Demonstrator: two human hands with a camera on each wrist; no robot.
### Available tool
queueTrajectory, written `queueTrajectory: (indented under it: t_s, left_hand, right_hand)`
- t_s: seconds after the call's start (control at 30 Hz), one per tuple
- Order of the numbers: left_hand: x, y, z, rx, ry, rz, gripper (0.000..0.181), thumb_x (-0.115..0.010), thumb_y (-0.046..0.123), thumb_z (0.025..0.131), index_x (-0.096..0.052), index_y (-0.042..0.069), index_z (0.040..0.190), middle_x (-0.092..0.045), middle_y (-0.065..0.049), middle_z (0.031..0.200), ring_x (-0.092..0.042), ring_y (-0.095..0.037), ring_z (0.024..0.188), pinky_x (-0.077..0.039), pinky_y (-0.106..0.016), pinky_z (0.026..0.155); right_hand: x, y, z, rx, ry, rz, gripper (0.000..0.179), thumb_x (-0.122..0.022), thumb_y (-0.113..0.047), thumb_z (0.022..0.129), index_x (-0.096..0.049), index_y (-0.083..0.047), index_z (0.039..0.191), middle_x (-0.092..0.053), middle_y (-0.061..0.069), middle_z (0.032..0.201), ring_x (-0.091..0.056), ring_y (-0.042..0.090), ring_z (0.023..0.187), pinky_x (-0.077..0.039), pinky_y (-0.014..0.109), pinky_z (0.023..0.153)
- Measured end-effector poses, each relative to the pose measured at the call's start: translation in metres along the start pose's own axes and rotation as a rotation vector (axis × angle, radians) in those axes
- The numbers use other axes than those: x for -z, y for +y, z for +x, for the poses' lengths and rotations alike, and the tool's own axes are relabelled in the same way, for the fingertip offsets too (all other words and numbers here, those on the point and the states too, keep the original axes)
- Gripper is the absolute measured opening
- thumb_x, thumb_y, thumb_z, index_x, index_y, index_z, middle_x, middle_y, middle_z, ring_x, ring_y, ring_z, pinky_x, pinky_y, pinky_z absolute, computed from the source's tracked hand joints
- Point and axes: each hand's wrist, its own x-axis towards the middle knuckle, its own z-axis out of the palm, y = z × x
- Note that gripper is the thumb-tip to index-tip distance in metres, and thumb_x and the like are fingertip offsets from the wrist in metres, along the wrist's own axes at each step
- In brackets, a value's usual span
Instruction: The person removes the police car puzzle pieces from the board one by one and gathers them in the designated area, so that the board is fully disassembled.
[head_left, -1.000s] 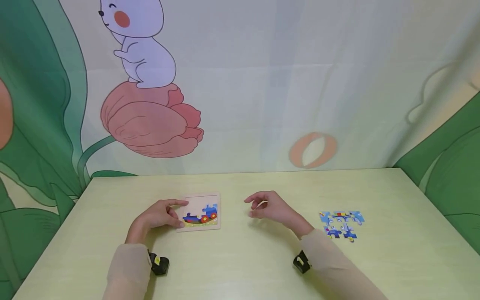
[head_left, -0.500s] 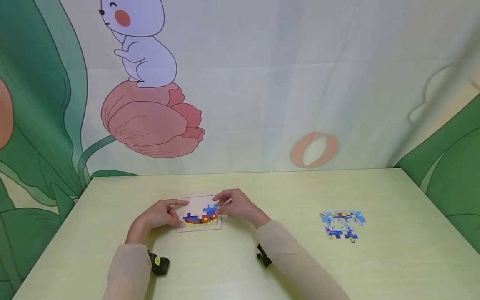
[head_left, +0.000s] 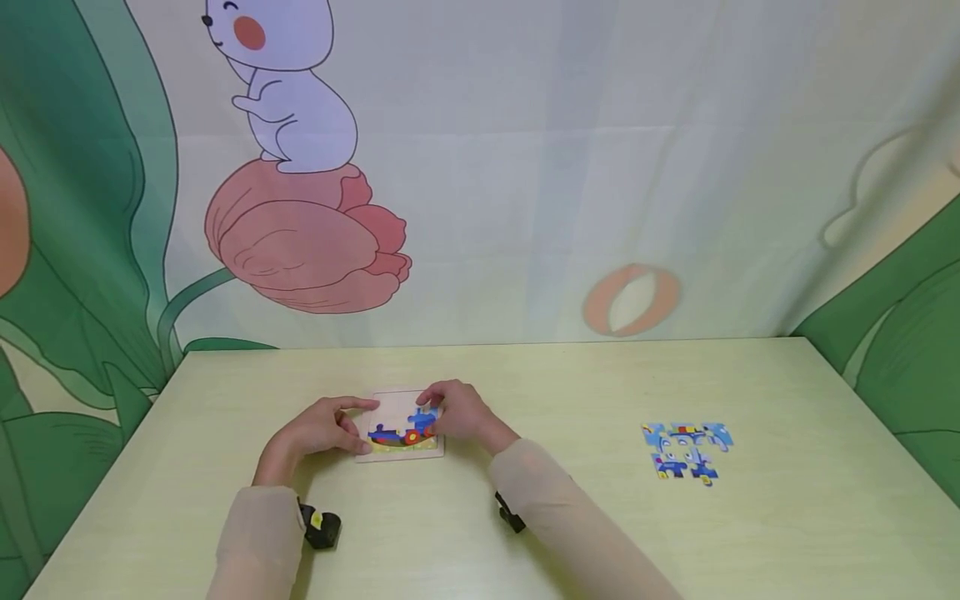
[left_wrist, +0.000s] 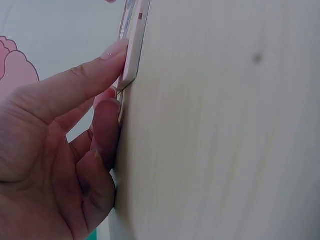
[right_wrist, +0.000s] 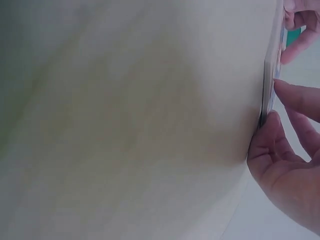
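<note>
A shallow wooden jigsaw tray (head_left: 401, 456) lies on the table, its lower part filled with pieces of a blue and red vehicle picture. Bare wood shows in its upper part. My left hand (head_left: 318, 427) grips the tray's left side; in the left wrist view, the thumb (left_wrist: 112, 52) presses on its edge. From the right, my right hand (head_left: 463, 410) touches the tray, index finger and thumb set around the blue jigsaw pieces (head_left: 423, 419) there. In the right wrist view, its other fingers (right_wrist: 270, 130) curl beside the tray. Whether it pinches a piece is hidden.
Several loose blue jigsaw pieces (head_left: 686, 452) lie in a group on the right part of the pale table (head_left: 585, 392). Behind the table's far edge hangs a printed curtain (head_left: 480, 208) with a cartoon animal and a flower.
My right hand has moved left, from above the table to the tray's right side, and its fingers now reach over the pieces. The left hand has stayed in place.
</note>
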Motion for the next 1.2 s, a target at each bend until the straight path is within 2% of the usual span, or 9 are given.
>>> queueTrajectory:
  t_s: [0.2,0.4,0.7,0.8,0.93,1.03,1.2]
  left_hand:
    - [0.000,0.000,0.000,-0.002,0.002,0.001,0.063,-0.078,0.014,0.071,-0.052,0.011,0.129,-0.051,-0.007,0.077,-0.045,-0.019,0.070,-0.036,-0.029,0.062]
    - [0.000,0.000,0.000,-0.007,0.003,-0.001,0.063,-0.077,0.014,0.071,-0.052,0.011,0.129,-0.051,-0.007,0.076,-0.045,-0.019,0.070,-0.036,-0.029,0.062]
    - [-0.001,-0.003,0.000,-0.007,0.005,0.006,0.063,-0.077,0.015,0.071,-0.052,0.012,0.129,-0.051,-0.008,0.077,-0.045,-0.019,0.071,-0.036,-0.029,0.062]
    - [-0.002,-0.003,-0.001,-0.004,0.008,0.005,0.063,-0.077,0.015,0.071,-0.052,0.012,0.129,-0.051,-0.007,0.077,-0.045,-0.019,0.071,-0.036,-0.029,0.062]
    - [-0.002,-0.001,-0.001,-0.009,0.006,0.004,0.064,-0.078,0.015,0.071,-0.052,0.011,0.129,-0.051,-0.008,0.077,-0.045,-0.019,0.071,-0.036,-0.029,0.062]
    - [-0.002,0.000,0.000,-0.011,0.007,0.007,0.064,-0.078,0.015,0.070,-0.052,0.011,0.129,-0.051,-0.007,0.077,-0.045,-0.019,0.071,-0.036,-0.029,0.062]
    - [-0.001,-0.002,0.000,-0.020,0.010,0.006,0.064,-0.078,0.014,0.070,-0.052,0.011,0.129,-0.051,-0.007,0.077,-0.045,-0.019,0.071,-0.035,-0.029,0.062]
  right_hand:
    - [-0.002,-0.004,0.000,0.009,0.005,-0.068,0.037,-0.068,0.005,0.072,-0.063,-0.006,0.107,-0.053,0.004,0.094,-0.046,0.017,0.083,-0.043,0.027,0.079]
    - [-0.003,-0.007,-0.001,0.078,0.017,-0.192,0.035,-0.072,0.002,0.071,-0.067,-0.007,0.104,-0.051,0.003,0.091,-0.048,0.015,0.083,-0.043,0.025,0.080]
    - [-0.004,-0.008,-0.002,0.111,0.008,-0.214,0.036,-0.071,0.003,0.072,-0.068,-0.006,0.106,-0.052,0.004,0.094,-0.048,0.014,0.084,-0.042,0.023,0.079]
    - [-0.003,-0.007,-0.003,0.075,0.007,-0.126,0.036,-0.068,0.005,0.072,-0.069,-0.006,0.106,-0.056,0.005,0.097,-0.048,0.014,0.084,-0.043,0.023,0.076]
    - [0.002,-0.001,-0.007,0.003,0.007,0.073,0.034,-0.067,0.007,0.073,-0.069,-0.006,0.104,-0.062,0.006,0.100,-0.050,0.014,0.077,-0.044,0.021,0.063]
    - [0.009,0.006,-0.013,0.002,-0.005,0.198,0.033,-0.068,0.006,0.073,-0.068,-0.003,0.104,-0.063,0.006,0.095,-0.053,0.013,0.073,-0.044,0.021,0.058]
    - [0.025,0.022,-0.028,0.012,-0.030,0.357,0.035,-0.066,0.009,0.072,-0.065,0.002,0.107,-0.059,0.006,0.084,-0.055,0.011,0.070,-0.048,0.023,0.060]
